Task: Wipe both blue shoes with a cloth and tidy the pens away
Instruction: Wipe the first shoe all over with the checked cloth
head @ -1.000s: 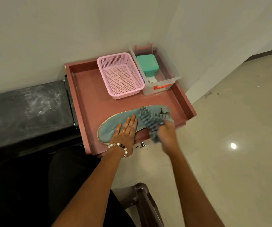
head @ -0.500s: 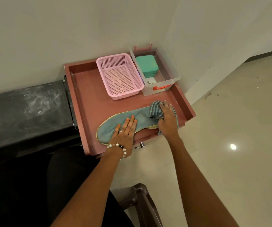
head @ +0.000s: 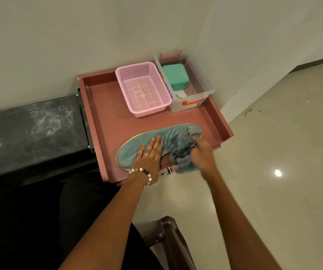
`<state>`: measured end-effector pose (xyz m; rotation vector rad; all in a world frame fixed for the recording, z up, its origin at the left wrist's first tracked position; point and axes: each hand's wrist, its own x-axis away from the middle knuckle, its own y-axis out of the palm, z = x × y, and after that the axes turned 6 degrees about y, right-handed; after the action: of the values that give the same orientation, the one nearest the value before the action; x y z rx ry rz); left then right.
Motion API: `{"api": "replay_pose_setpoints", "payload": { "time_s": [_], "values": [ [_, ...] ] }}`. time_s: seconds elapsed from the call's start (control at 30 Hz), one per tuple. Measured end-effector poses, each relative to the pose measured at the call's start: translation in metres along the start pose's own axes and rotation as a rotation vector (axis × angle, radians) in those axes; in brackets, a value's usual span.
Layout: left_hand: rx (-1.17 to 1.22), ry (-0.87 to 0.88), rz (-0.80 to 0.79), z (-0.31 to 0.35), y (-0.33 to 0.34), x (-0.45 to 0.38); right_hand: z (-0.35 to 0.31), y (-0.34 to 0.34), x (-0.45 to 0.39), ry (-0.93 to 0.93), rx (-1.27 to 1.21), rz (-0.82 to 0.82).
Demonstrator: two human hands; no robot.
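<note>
Red tray (head: 106, 121): blue shoe (head: 137, 147) laid along its 6 o'clock edge, pinned flat by the open left hand (head: 150, 154). Cloth (head: 182, 154) is gripped by the right hand (head: 202, 152) at the shoe's 3 o'clock end. Pink basket (head: 143, 90) and clear box (head: 193, 88) holding a teal case (head: 175, 76) are set at 12 o'clock, against the wall. Bare tray floor lies between.

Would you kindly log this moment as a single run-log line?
step: wiping shoe | left hand: flat on blue shoe | right hand: grips cloth | place: red tray | pens: not visible
</note>
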<state>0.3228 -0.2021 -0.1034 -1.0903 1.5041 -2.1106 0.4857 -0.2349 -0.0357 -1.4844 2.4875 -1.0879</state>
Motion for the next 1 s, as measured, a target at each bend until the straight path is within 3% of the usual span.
{"api": "replay_pose_setpoints", "payload": {
  "time_s": [0.07,0.13,0.2,0.27,0.4,0.47,0.6,0.77,0.83,0.93,1.0],
  "values": [
    [0.013,-0.004,0.004,0.000,0.000,-0.001,-0.009,-0.031,-0.003,0.096,-0.092,0.209],
    [0.033,-0.006,0.022,-0.001,-0.001,-0.001,-0.017,-0.044,0.001,0.126,-0.275,0.585],
    [0.048,0.006,0.025,-0.001,-0.003,0.001,-0.020,-0.041,0.003,-0.009,-0.355,0.828],
    [0.038,-0.006,0.046,0.002,-0.006,0.004,-0.016,-0.024,0.001,-0.139,-0.270,0.735],
    [0.024,-0.218,0.074,-0.002,-0.016,0.017,0.025,0.039,-0.001,-0.300,0.332,0.191],
    [0.010,-0.333,0.012,-0.015,-0.017,0.028,0.044,0.065,-0.001,-0.284,0.532,0.115],
    [0.193,-0.379,-0.082,-0.027,-0.010,0.036,0.012,0.099,0.023,-0.185,0.565,0.046],
    [0.248,-0.359,-0.113,-0.030,-0.005,0.034,0.027,0.100,0.035,-0.608,0.572,-0.371],
    [0.228,-0.361,-0.085,-0.033,-0.002,0.035,0.048,0.067,0.011,-0.713,0.624,-0.334],
    [0.242,-0.362,-0.031,-0.031,0.002,0.033,0.062,0.030,-0.016,-0.643,0.615,-0.110],
    [0.256,-0.358,-0.008,-0.032,0.004,0.032,0.057,0.044,-0.009,-0.532,0.564,0.057]
  ]
}}
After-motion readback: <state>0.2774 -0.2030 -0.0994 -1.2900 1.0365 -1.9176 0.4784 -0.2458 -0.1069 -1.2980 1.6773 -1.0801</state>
